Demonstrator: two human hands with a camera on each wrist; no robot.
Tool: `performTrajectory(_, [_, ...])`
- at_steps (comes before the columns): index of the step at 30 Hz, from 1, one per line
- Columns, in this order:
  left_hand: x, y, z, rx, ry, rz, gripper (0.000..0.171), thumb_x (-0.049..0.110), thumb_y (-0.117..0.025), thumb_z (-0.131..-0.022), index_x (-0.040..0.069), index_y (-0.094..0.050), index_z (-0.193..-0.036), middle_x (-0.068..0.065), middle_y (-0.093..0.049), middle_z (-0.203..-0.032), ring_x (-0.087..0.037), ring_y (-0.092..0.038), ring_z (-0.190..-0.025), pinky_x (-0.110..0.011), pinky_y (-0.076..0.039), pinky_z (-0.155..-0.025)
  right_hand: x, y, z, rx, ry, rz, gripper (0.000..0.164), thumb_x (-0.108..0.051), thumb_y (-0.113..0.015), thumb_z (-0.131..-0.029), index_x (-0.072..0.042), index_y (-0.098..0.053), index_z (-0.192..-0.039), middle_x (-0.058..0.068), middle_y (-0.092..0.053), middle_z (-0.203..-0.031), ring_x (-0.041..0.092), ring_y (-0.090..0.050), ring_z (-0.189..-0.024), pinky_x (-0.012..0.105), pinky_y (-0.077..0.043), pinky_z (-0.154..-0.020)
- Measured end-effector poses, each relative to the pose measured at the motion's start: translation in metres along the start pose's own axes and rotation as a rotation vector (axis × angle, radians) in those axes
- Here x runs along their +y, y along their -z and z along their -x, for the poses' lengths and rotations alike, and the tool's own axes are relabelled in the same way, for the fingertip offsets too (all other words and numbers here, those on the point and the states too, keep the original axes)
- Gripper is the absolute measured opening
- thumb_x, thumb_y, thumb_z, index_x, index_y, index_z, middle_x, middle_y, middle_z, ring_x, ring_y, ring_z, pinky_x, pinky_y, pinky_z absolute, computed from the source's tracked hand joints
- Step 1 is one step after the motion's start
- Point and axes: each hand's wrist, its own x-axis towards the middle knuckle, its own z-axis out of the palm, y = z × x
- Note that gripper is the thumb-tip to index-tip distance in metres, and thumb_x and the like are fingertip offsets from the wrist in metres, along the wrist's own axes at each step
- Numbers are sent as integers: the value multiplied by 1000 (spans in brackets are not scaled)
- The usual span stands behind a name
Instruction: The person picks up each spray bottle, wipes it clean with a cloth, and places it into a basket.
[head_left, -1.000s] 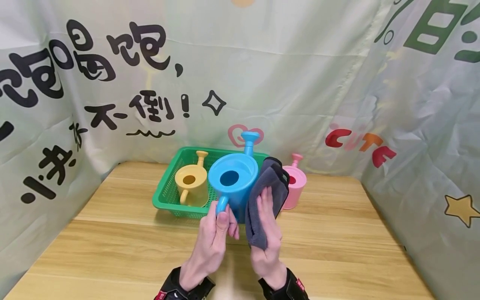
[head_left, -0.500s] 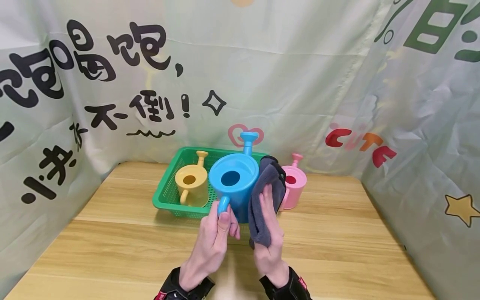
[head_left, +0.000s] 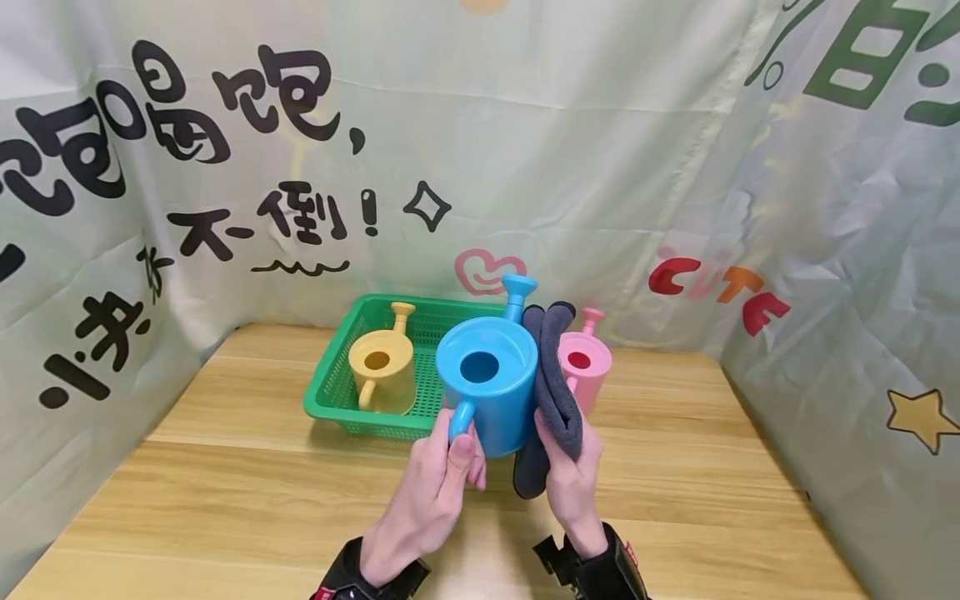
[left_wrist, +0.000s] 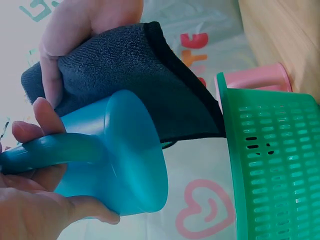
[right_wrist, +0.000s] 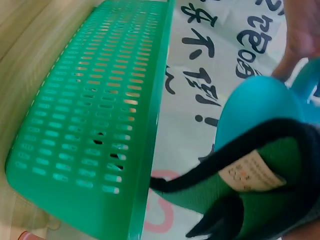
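Observation:
My left hand (head_left: 423, 492) grips the handle of a blue watering can (head_left: 498, 412), held up over the table in front of the basket. The can's round top opening faces me and its spout points away. My right hand (head_left: 576, 492) holds a folded dark grey cloth (head_left: 557, 400) with black edging beside the can's right side. In the left wrist view, the cloth (left_wrist: 120, 70) lies along the can's wall, with curled fingers on it. A green side of the cloth (right_wrist: 200, 195) with a white label shows in the right wrist view.
Behind the can, a green plastic basket (head_left: 324, 412) stands on the wooden table (head_left: 225, 492) with a yellow watering can (head_left: 384, 385) inside. To its right is a pink watering can (head_left: 591, 379), partly hidden by the cloth. A printed curtain (head_left: 585, 183) hangs close behind and around the table.
The blue can has shifted slightly right and toward me. My right hand has gone from flat against the cloth to gripping it, and the cloth is folded narrower and farther right.

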Motion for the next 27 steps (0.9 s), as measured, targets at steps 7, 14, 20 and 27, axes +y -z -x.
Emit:
performTrajectory(7, [-1, 1, 0, 28, 1, 7, 17, -10, -33, -104, 3, -43, -97, -7, -49, -67, -5, -55, -59, -21, -51, -56, 2, -15, 6, 5, 171, 79, 59, 24, -46, -87, 16, -40, -144, 7, -44, -158, 17, -42, -148, 25, -34, -121])
performTrajectory(14, [-3, 2, 0, 56, -11, -3, 19, -11, -33, -103, 3, -43, -95, -6, -49, -65, -7, -55, -56, -19, -50, -56, 10, -31, 14, 35, 424, 151, 48, 1, -48, -96, 19, -43, -140, 24, -37, -158, 33, -32, -152, 37, -27, -126])
performTrajectory(20, [-3, 2, -1, 62, -7, -18, 19, -11, -33, -103, 3, -43, -96, -5, -50, -66, -2, -55, -58, -19, -49, -56, 12, -35, 16, 40, 495, 196, 46, -4, -48, -98, 18, -46, -138, 25, -38, -158, 36, -31, -152, 39, -25, -127])
performTrajectory(27, [-3, 2, -1, 35, 11, -36, 17, -9, -34, -104, 4, -43, -96, -5, -50, -66, -4, -55, -58, -20, -50, -57, 4, -26, 8, -13, 348, 82, 48, 9, -46, -95, 19, -40, -142, 22, -35, -160, 30, -30, -153, 34, -25, -126])
